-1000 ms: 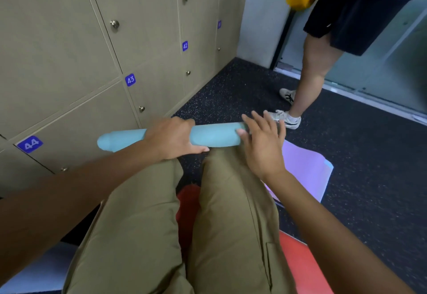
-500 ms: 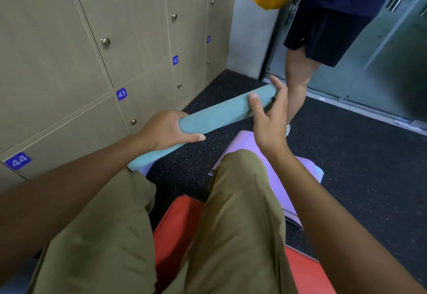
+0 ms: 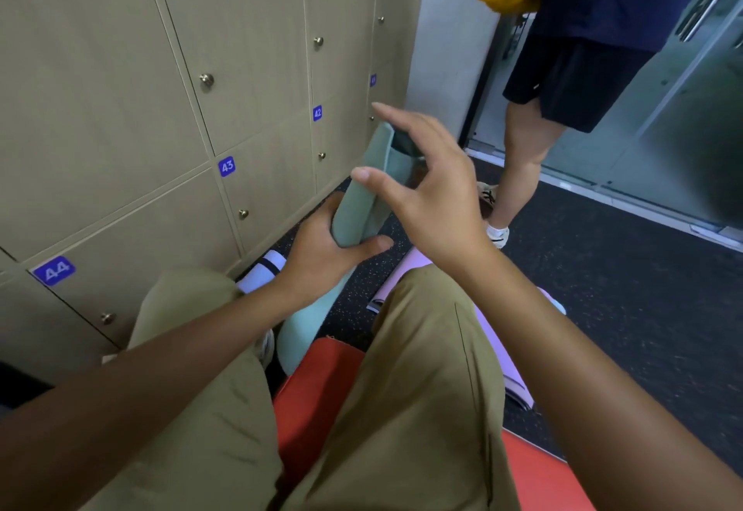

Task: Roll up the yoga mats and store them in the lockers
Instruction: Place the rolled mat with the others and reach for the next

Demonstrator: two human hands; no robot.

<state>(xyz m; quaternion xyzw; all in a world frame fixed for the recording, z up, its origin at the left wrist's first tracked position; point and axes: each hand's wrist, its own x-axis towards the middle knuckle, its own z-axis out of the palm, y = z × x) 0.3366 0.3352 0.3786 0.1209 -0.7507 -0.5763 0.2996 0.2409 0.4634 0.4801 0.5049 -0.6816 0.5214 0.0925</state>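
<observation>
One rolled teal mat (image 3: 364, 197) tilted near upright in front of us, long axis running up and away toward the lockers (image 3: 249, 68).
Our left hand (image 3: 321, 253) grips its middle; right hand (image 3: 426, 189) hangs spread beside the top end, contact unclear. Locker doors all closed; bystander's leg (image 3: 518, 165) close right.

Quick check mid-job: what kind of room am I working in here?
Most likely a gym or yoga studio changing area. A wall of numbered beige lockers with round metal knobs runs along the left, the floor is dark speckled rubber, and a rolled teal yoga mat is in hand, with a lilac mat on the floor.
</observation>
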